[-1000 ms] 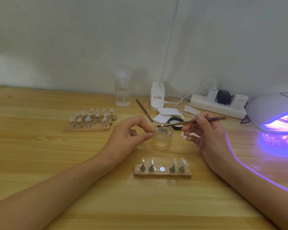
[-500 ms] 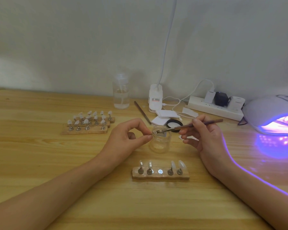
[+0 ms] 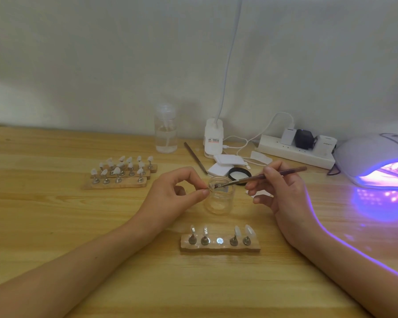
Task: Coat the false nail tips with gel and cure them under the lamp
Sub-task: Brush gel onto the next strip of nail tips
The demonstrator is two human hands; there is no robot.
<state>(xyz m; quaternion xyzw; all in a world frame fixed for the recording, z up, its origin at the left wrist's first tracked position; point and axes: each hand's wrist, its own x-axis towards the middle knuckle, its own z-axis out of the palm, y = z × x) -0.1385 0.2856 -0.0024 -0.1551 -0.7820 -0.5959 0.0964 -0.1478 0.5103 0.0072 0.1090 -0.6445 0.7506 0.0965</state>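
My left hand (image 3: 177,191) pinches a small false nail tip (image 3: 210,187) between thumb and forefinger, right at the rim of a clear glass gel jar (image 3: 220,198). A thin brown brush (image 3: 262,176) lies in the grip of my right hand (image 3: 278,191), its bristles at the nail tip over the jar's mouth. In front of the jar sits a wooden holder (image 3: 220,245) with several nail tips on metal stands and one bare middle spot. The UV lamp (image 3: 377,161) glows purple at the right edge.
More holders with several nail tips (image 3: 121,172) stand at the left. Behind the jar lie its black lid (image 3: 239,175), white pads (image 3: 228,162), a metal tool (image 3: 195,158), a clear pump bottle (image 3: 166,134), a desk-lamp base (image 3: 213,140) and a power strip (image 3: 296,150).
The brush tip has dropped from above the jar to the nail tip at the jar's rim. My left hand stays put, pinching the tip.
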